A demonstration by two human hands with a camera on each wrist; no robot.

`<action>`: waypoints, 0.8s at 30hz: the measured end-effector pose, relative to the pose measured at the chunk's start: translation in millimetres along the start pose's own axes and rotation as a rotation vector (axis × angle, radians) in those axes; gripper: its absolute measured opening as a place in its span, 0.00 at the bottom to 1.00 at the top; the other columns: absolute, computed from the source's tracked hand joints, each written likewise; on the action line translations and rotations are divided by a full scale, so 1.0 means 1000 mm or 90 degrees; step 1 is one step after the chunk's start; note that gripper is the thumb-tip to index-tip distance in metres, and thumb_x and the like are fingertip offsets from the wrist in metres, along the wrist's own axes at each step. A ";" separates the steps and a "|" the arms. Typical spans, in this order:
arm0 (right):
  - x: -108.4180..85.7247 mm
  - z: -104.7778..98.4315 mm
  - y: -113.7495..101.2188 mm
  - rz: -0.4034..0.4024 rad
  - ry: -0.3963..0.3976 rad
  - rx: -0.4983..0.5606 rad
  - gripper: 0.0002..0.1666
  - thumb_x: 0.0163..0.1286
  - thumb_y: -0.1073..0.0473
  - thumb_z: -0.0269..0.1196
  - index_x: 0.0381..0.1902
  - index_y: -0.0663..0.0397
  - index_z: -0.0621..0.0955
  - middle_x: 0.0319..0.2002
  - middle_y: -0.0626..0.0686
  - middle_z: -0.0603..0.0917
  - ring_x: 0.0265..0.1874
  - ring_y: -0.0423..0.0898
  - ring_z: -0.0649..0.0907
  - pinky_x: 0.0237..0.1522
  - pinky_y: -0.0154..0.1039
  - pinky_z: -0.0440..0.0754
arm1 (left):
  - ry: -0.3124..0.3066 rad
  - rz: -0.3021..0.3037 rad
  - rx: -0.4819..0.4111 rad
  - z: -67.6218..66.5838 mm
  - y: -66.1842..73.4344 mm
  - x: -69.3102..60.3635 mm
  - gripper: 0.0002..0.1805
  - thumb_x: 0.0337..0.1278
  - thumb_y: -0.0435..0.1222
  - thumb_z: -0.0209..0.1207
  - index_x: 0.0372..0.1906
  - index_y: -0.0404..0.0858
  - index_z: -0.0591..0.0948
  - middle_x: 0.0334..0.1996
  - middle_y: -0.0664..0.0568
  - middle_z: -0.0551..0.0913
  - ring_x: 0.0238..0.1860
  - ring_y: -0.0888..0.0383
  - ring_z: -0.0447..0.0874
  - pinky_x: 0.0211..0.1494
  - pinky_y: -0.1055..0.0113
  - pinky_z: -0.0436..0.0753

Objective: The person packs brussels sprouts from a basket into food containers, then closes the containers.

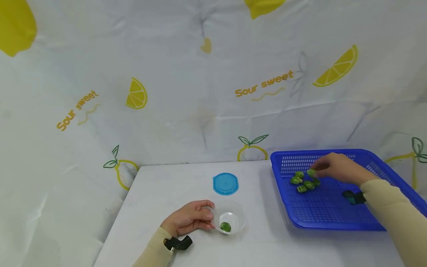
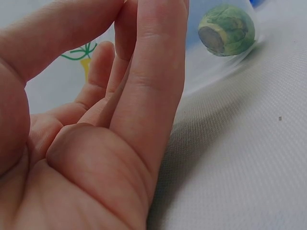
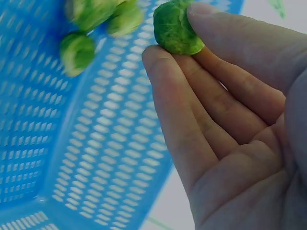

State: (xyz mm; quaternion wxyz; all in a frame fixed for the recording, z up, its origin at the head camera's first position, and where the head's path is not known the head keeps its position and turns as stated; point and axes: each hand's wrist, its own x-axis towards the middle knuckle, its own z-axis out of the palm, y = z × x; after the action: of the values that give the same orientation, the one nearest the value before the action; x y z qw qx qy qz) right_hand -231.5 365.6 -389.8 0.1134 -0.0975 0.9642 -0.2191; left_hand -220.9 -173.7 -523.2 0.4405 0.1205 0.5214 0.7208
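Note:
My right hand (image 1: 339, 168) pinches a Brussels sprout (image 3: 177, 28) between thumb and fingertips, above the blue plastic basket (image 1: 320, 225). Several more Brussels sprouts (image 1: 301, 189) lie on the basket floor beside it. On the white table, my left hand (image 1: 191, 218) holds the left side of a clear plastic tub (image 1: 241, 211) between thumb and fingers. One Brussels sprout (image 2: 228, 29) lies inside the tub, near its front wall. In the left wrist view, the left fingers (image 2: 156, 76) hide part of the tub.
A round blue lid (image 1: 225, 184) lies flat on the table (image 1: 166, 189) behind the tub. The basket stands at the table's right side. A white sheet with lemon prints (image 1: 186, 92) hangs behind. Dark straps are around both wrists.

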 end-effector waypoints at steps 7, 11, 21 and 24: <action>-0.010 0.000 -0.041 -0.051 0.023 0.005 0.20 0.75 0.52 0.71 0.57 0.59 0.89 0.53 0.58 0.93 0.49 0.55 0.91 0.49 0.58 0.92 | -0.005 0.003 -0.006 -0.002 -0.001 0.000 0.17 0.76 0.29 0.62 0.62 0.40 0.73 0.39 0.51 0.92 0.44 0.55 0.96 0.51 0.67 0.94; -0.013 0.001 -0.068 -0.076 0.023 0.010 0.18 0.75 0.53 0.71 0.58 0.55 0.90 0.52 0.52 0.93 0.48 0.49 0.91 0.48 0.52 0.93 | -0.009 0.005 0.000 -0.001 -0.001 0.001 0.17 0.75 0.30 0.63 0.61 0.41 0.73 0.39 0.52 0.91 0.44 0.55 0.96 0.51 0.67 0.94; -0.005 0.016 -0.139 -0.138 0.014 0.050 0.17 0.76 0.52 0.72 0.58 0.49 0.90 0.51 0.47 0.92 0.49 0.44 0.90 0.48 0.47 0.92 | 0.014 -0.001 0.006 -0.001 -0.002 0.000 0.19 0.75 0.29 0.62 0.64 0.37 0.72 0.38 0.52 0.89 0.43 0.55 0.96 0.51 0.67 0.94; -0.003 0.028 -0.160 -0.146 0.003 0.078 0.15 0.76 0.53 0.71 0.57 0.48 0.90 0.49 0.44 0.92 0.48 0.42 0.89 0.48 0.45 0.91 | 0.012 0.002 0.009 0.000 -0.001 0.000 0.21 0.76 0.29 0.62 0.66 0.36 0.71 0.38 0.51 0.89 0.43 0.55 0.96 0.51 0.67 0.94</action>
State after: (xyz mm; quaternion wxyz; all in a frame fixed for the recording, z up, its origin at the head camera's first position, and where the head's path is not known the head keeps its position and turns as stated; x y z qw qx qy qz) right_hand -198.9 213.5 -342.7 0.0915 -0.1994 0.9317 -0.2895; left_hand -219.9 -173.4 -524.3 0.4335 0.1173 0.5308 0.7187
